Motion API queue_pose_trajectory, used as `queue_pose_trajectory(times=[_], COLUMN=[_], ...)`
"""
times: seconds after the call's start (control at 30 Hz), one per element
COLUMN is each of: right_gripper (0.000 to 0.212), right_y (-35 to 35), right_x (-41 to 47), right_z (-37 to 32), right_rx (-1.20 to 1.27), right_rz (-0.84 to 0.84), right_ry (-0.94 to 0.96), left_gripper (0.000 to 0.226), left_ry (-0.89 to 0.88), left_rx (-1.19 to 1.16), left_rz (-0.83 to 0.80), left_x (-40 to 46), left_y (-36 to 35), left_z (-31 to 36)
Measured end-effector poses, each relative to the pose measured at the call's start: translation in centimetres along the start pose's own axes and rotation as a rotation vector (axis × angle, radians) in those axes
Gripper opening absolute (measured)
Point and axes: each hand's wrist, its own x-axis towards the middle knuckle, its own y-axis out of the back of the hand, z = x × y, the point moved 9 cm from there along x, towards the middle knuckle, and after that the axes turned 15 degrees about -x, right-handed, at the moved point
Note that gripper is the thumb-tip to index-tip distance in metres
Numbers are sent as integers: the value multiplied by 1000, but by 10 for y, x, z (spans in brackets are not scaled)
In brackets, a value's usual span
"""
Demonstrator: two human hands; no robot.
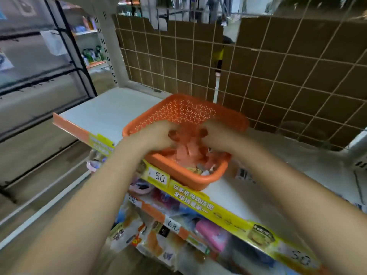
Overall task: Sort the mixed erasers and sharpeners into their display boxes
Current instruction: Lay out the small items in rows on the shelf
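Yellow price strip [158, 176] below orange basket [198, 180] seemingly reads "50".

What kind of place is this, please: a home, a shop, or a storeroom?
Most likely a small shop. The orange basket sits on a white shelf whose edge strip carries a price tag, and packaged goods fill the shelf below.

Shop: tiered shelves [111, 110], price tags [158, 176], packaged goods [158, 241] below.
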Motion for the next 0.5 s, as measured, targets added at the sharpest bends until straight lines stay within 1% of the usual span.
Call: queue_pose_trajectory(times=[0.03, 0.1, 0.17, 0.27, 0.37, 0.5], right_gripper=[19, 30, 41, 50, 56, 48], right_y=[-7, -21, -31, -36, -38, -42], right_x=[7, 16, 22, 26, 28, 30], right_z=[1, 2, 3, 3, 4, 10], right_rx=[-55, -168, -217, -214, -223, -256], right_rz=[-39, -114, -150, -163, -160, -209], right_ry=[-42, -111, -166, -216, -223, -288], left_gripper=[44, 50, 56, 59, 55, 46], left_ry=[7, 3, -43, -133, -213, -286], left_rx=[41, 150, 194, 227, 263, 283], left_rz=[-84, -233, -316, -358, -385, -398], left_x=[10, 24, 33, 39, 41, 44], left_y=[-6, -18, -25, -32, -41, -47], left_z=[-4, -10, -11, -7, -5, 1])
